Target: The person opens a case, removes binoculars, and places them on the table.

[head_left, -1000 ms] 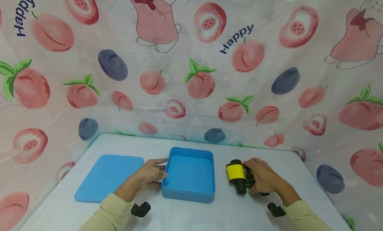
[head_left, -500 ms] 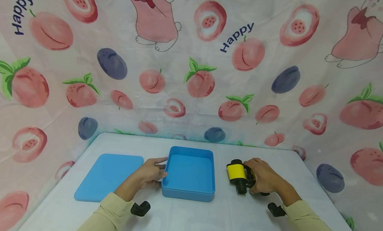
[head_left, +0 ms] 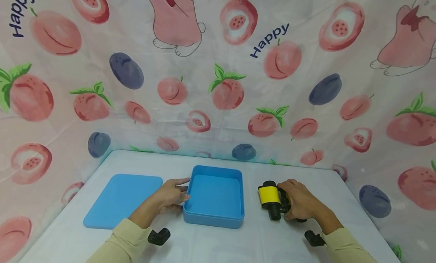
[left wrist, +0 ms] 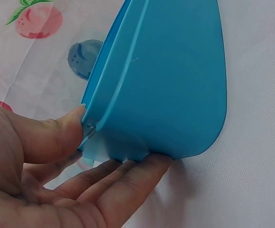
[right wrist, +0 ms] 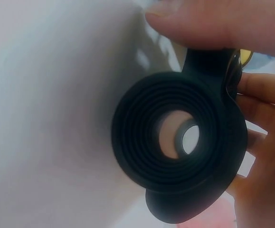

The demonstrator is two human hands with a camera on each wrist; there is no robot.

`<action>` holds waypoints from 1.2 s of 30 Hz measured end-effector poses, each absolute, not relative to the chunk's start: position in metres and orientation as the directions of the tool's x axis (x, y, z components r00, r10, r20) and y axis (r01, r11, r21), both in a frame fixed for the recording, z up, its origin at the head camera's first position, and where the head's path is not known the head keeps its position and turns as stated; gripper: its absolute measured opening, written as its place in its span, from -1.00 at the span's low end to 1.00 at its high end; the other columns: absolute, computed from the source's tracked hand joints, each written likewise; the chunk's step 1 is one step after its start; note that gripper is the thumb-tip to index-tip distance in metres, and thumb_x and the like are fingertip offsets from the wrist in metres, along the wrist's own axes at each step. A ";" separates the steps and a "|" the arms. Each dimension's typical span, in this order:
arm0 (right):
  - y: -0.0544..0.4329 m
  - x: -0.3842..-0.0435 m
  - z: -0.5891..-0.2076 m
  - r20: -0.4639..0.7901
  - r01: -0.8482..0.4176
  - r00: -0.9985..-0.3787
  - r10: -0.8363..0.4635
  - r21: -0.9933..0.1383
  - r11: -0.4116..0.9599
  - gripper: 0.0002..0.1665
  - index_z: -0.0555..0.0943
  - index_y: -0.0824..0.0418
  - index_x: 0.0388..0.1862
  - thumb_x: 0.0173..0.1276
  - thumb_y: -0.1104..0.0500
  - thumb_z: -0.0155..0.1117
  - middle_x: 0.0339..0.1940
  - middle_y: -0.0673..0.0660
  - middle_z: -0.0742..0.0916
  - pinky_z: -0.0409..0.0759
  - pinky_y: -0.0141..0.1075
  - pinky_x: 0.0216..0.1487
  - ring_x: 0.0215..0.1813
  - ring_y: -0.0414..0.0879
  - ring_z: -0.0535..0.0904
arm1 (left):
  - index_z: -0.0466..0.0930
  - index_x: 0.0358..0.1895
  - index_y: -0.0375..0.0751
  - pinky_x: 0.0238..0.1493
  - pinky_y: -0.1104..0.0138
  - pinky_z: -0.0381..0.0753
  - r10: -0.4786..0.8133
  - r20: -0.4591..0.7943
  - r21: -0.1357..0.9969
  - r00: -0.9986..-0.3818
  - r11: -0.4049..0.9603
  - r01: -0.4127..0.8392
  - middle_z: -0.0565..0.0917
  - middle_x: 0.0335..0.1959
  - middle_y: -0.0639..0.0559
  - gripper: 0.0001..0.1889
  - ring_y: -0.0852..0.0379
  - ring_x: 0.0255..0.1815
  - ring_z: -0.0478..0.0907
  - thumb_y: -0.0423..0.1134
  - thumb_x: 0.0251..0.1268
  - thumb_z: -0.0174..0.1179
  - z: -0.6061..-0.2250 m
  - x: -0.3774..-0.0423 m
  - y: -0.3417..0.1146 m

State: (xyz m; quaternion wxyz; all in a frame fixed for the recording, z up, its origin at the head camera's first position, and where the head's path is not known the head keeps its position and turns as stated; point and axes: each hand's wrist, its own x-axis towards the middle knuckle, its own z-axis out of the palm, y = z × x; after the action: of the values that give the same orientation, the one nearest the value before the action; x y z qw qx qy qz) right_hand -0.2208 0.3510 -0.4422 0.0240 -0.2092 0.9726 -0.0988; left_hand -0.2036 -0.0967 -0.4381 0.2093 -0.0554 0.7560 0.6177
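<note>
A square blue box [head_left: 214, 220] stands with its open top up at the middle of the white table. At its left wall is my left hand [head_left: 169, 195], the thumb at the rim and the fingers against the outer side; the left wrist view shows the thumb [left wrist: 56, 135] and fingertips on the box corner. To the right of the box, my right hand [head_left: 300, 198] grips yellow and black binoculars [head_left: 269, 195] by their right barrel. In the right wrist view a round black eyepiece [right wrist: 128, 133] faces the camera, and fingers curl round the far side.
A flat blue lid [head_left: 117, 202] lies left of the box, partly behind my left forearm. Black wrist-worn pieces [head_left: 159, 237] show near both sleeves. A fruit-patterned cloth [head_left: 218, 85] hangs behind the white table [head_left: 265, 244].
The head view has shifted slightly, so the whole scene sits a little higher in it. Both hands, the box and the binoculars keep their places.
</note>
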 end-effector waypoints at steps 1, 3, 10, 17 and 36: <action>0.351 -0.220 -0.442 -0.007 -0.399 -0.913 -0.409 -0.202 0.894 0.17 0.51 0.24 0.38 -0.29 -0.03 0.79 0.28 0.17 0.66 0.38 0.36 0.47 0.36 0.19 0.47 | 0.21 0.63 -0.18 0.21 -0.30 0.59 0.175 -0.386 0.911 -0.906 0.228 -0.344 0.31 0.56 -0.47 -0.27 -0.53 0.48 0.39 -0.53 0.43 0.17 -0.438 -0.204 -0.097; 0.351 -0.220 -0.443 -0.009 -0.393 -0.915 -0.403 -0.202 0.897 0.17 0.51 0.24 0.39 -0.29 -0.02 0.79 0.28 0.18 0.66 0.38 0.36 0.47 0.36 0.19 0.47 | 0.21 0.63 -0.18 0.21 -0.30 0.59 0.177 -0.389 0.910 -0.904 0.223 -0.348 0.31 0.57 -0.47 -0.27 -0.52 0.49 0.39 -0.53 0.43 0.17 -0.438 -0.203 -0.097; 0.353 -0.217 -0.444 -0.016 -0.384 -0.918 -0.396 -0.217 0.898 0.17 0.51 0.23 0.39 -0.29 -0.01 0.79 0.30 0.18 0.65 0.41 0.37 0.45 0.37 0.21 0.48 | 0.22 0.63 -0.17 0.22 -0.31 0.57 0.178 -0.390 0.911 -0.904 0.221 -0.349 0.31 0.57 -0.46 -0.27 -0.51 0.49 0.39 -0.54 0.44 0.15 -0.437 -0.202 -0.096; 0.356 -0.215 -0.444 -0.027 -0.371 -0.921 -0.389 -0.245 0.896 0.18 0.49 0.25 0.41 -0.26 0.01 0.80 0.30 0.18 0.65 0.46 0.35 0.42 0.37 0.22 0.50 | 0.21 0.64 -0.19 0.21 -0.31 0.59 0.187 -0.387 0.911 -0.903 0.226 -0.344 0.30 0.57 -0.48 -0.27 -0.52 0.48 0.39 -0.54 0.43 0.16 -0.437 -0.202 -0.094; 0.362 -0.214 -0.451 -0.098 -0.293 -0.937 -0.336 -0.310 0.905 0.37 0.38 0.23 0.55 -0.24 -0.16 0.84 0.59 0.31 0.45 -0.05 0.50 0.59 0.67 0.38 0.11 | 0.20 0.63 -0.26 0.20 -0.24 0.65 0.192 -0.336 0.909 -0.922 0.323 -0.264 0.37 0.53 -0.47 -0.25 -0.50 0.44 0.45 -0.50 0.39 0.22 -0.442 -0.206 -0.094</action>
State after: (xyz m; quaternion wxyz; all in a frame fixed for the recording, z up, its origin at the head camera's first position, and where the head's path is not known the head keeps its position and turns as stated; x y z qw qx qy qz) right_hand -0.2142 0.3618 -0.4512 0.0745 -0.1616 0.9730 -0.1467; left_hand -0.2065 -0.0937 -0.4420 0.1959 -0.0228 0.7893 0.5815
